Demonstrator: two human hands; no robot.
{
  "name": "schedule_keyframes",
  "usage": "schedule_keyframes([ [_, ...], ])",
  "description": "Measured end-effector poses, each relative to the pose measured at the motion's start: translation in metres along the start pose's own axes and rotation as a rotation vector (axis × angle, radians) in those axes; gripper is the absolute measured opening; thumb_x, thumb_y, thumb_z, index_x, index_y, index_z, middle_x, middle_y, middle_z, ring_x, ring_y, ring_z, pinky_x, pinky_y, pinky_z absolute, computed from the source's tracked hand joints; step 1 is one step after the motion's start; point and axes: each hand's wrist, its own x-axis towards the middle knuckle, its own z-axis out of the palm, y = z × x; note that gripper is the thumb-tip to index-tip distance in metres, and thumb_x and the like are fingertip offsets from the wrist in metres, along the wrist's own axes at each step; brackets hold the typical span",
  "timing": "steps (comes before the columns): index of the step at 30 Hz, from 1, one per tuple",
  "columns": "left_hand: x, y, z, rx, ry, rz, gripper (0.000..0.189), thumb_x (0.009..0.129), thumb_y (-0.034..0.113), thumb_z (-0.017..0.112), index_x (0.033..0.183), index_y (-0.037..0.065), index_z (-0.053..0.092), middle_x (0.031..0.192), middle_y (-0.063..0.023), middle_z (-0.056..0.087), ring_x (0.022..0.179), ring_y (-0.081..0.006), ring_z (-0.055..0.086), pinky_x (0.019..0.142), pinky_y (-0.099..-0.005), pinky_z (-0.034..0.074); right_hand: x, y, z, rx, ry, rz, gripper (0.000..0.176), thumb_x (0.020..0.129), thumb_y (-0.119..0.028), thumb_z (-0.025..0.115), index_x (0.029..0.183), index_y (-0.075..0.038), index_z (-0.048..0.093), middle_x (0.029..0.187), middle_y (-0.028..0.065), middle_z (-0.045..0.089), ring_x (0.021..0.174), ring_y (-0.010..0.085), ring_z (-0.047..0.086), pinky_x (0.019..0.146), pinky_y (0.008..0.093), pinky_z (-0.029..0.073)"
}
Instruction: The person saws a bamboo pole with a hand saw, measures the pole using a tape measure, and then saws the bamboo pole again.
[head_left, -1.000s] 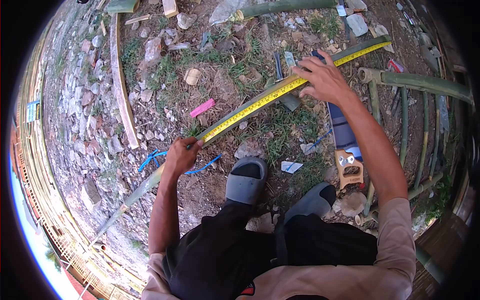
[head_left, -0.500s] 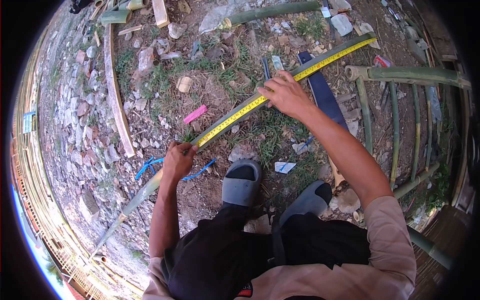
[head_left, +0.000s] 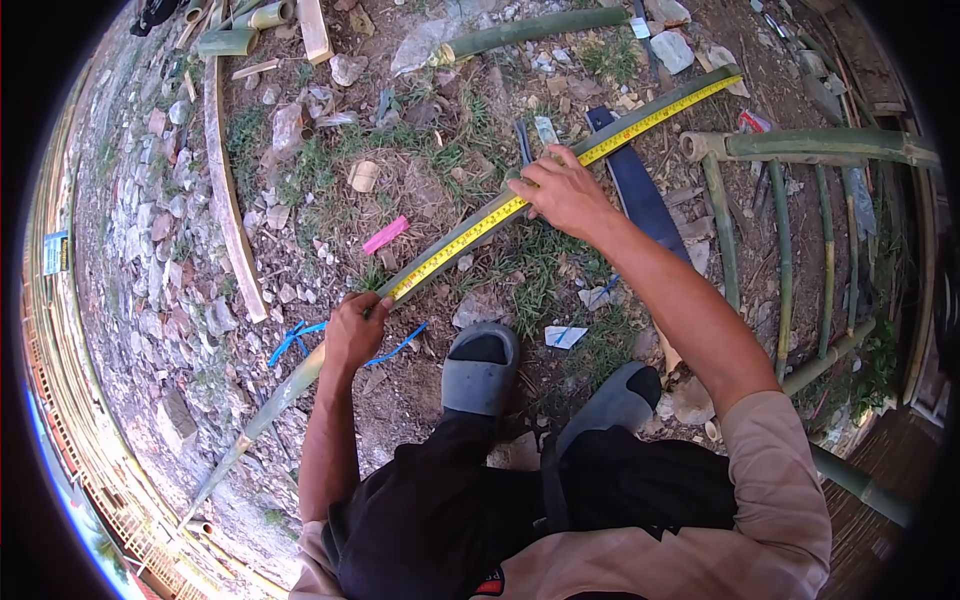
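Observation:
A long green bamboo pole (head_left: 280,400) runs diagonally from the lower left to the upper right. The yellow blade of a tape measure (head_left: 455,246) lies stretched along its upper part, numbers facing up. My left hand (head_left: 352,335) is closed around the pole at the lower end of the visible tape. Farther up, my right hand (head_left: 565,192) grips the tape and pole together, with its thumb and fingers over the edges. The tape's case cannot be made out. Beneath the pole, near my right hand, lies a dark blue flat strip (head_left: 640,190).
A bamboo ladder-like frame (head_left: 830,148) lies at the right. Rocky ground holds a wooden plank (head_left: 228,190), a pink piece (head_left: 385,235), blue string (head_left: 398,345) and a cut bamboo length (head_left: 545,32). My sandalled feet (head_left: 480,375) are close below the pole.
The view has shifted slightly. Both hands keep their places on the pole and tape, with no clear movement along them.

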Motion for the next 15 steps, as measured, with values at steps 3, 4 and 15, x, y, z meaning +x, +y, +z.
schedule_keyframes([
  [3, -0.0032, -0.0015, 0.0047, -0.026, 0.048, 0.026, 0.034, 0.097, 0.036, 0.062, 0.104, 0.006, 0.073, 0.112, -0.0162, 0.067, 0.102, -0.0387, 0.065, 0.089, -0.047, 0.05, -0.0008, -0.0004, 0.0006, 0.005, 0.013, 0.003, 0.046, 0.078, -0.024, 0.078, 0.123, -0.016, 0.069, 0.109, 0.0062, 0.066, 0.116, 0.026, 0.06, 0.116, 0.049, 0.032],
  [4, -0.0044, -0.001, 0.0058, -0.027, 0.048, 0.027, 0.034, 0.097, 0.036, 0.062, 0.104, 0.006, 0.073, 0.112, -0.0162, 0.067, 0.102, -0.0387, 0.065, 0.089, -0.047, 0.05, -0.0008, -0.0002, 0.0011, 0.002, 0.017, 0.0, 0.046, 0.078, -0.024, 0.079, 0.122, -0.016, 0.069, 0.109, 0.0062, 0.066, 0.116, 0.0259, 0.06, 0.116, 0.049, 0.032],
  [15, -0.0056, 0.0014, 0.0043, -0.032, 0.064, 0.02, 0.033, 0.096, 0.036, 0.063, 0.103, 0.005, 0.074, 0.116, -0.0158, 0.067, 0.102, -0.0381, 0.066, 0.089, -0.0458, 0.051, -0.0008, -0.0011, 0.0007, 0.004, 0.017, 0.004, 0.046, 0.077, -0.023, 0.079, 0.121, -0.016, 0.069, 0.107, 0.0062, 0.066, 0.113, 0.0257, 0.061, 0.115, 0.0495, 0.033],
])
